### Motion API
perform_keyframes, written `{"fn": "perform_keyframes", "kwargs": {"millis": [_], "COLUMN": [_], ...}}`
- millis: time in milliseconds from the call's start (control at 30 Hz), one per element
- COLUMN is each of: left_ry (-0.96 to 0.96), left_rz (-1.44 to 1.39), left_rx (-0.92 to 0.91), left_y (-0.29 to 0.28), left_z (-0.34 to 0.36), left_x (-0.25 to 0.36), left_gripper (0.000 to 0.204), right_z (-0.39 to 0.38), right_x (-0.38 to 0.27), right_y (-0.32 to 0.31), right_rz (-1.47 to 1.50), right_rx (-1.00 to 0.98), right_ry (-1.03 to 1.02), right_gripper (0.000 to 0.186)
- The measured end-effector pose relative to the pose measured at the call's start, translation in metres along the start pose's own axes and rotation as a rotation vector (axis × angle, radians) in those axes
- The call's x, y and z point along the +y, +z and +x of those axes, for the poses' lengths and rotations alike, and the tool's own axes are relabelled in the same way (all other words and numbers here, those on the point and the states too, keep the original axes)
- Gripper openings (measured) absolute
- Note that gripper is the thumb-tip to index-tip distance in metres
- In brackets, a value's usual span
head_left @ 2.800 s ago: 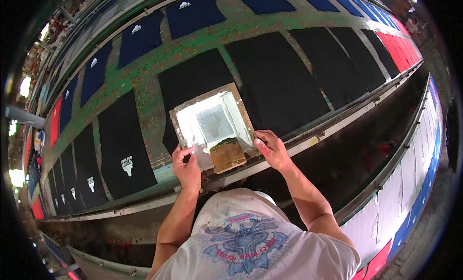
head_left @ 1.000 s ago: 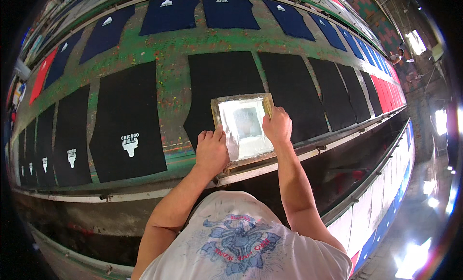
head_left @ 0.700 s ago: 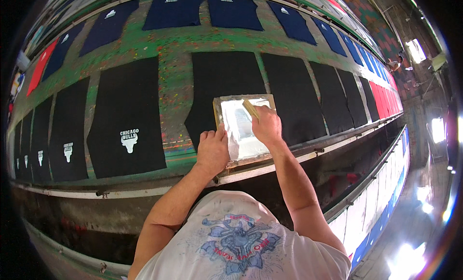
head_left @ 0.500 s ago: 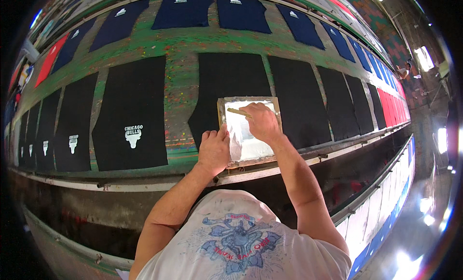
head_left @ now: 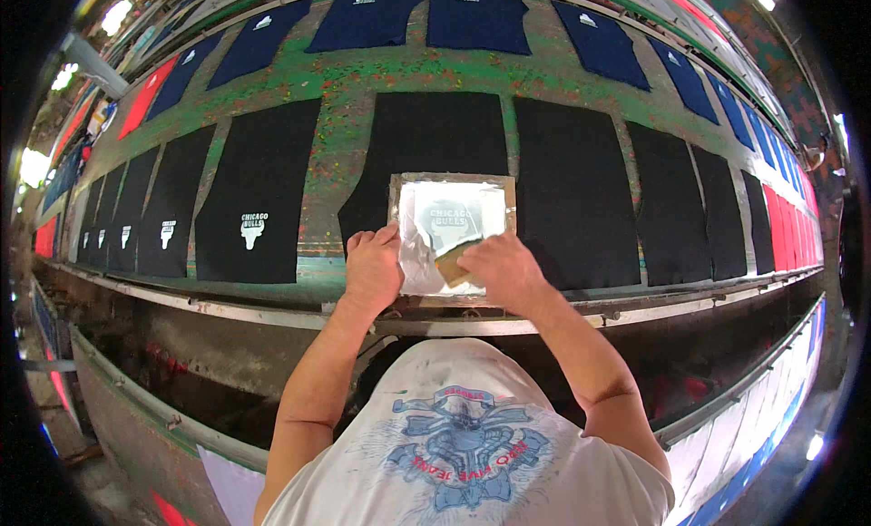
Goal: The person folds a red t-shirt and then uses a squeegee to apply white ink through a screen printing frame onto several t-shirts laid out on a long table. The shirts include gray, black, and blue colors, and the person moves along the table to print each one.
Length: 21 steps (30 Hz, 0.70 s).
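Observation:
A screen-printing frame lies on a black cloth piece in front of me. Closed on the left rim of that frame, near its lower corner, is my left hand. My right hand grips a squeegee, which sits tilted on the mesh in the near half of the frame. White ink lies on the mesh along the frame's left and near sides. Beyond the squeegee a greyish design of lettering and a bull's head shows through the mesh. The cloth under the frame is partly hidden.
To the left, several black pieces bear a white print; those to the right look plain. A far row holds printed navy pieces. The green, paint-specked table ends at a near rail. Another table stands lower right.
My right hand has drawn the squeegee from the far part of the frame toward me, uncovering the design. My left hand stays on the frame. The view has shifted slightly.

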<state>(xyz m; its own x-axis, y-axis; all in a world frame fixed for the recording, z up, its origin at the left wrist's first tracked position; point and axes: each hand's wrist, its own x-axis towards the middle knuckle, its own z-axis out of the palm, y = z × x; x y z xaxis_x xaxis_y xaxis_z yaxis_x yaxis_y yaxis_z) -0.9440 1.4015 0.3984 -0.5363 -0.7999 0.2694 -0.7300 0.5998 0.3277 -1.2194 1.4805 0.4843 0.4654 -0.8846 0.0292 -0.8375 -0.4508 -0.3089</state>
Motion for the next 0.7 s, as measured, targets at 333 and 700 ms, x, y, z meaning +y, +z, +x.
{"fn": "perform_keyframes", "kwargs": {"millis": [333,700], "left_ry": [-0.137,-0.147], "left_rz": [0.165,0.174], "left_rx": [-0.067,-0.048], "left_y": [0.005,0.004], "left_z": [0.006,0.005], "left_x": [0.027,0.033], "left_gripper": [0.033,0.033], "right_z": [0.036,0.039], "right_x": [0.070,0.045], "right_y": [0.021,0.022], "right_rz": [0.167,0.084], "right_rx": [0.124,0.051], "right_ry": [-0.032,0.001], "right_gripper": [0.037,0.049]}}
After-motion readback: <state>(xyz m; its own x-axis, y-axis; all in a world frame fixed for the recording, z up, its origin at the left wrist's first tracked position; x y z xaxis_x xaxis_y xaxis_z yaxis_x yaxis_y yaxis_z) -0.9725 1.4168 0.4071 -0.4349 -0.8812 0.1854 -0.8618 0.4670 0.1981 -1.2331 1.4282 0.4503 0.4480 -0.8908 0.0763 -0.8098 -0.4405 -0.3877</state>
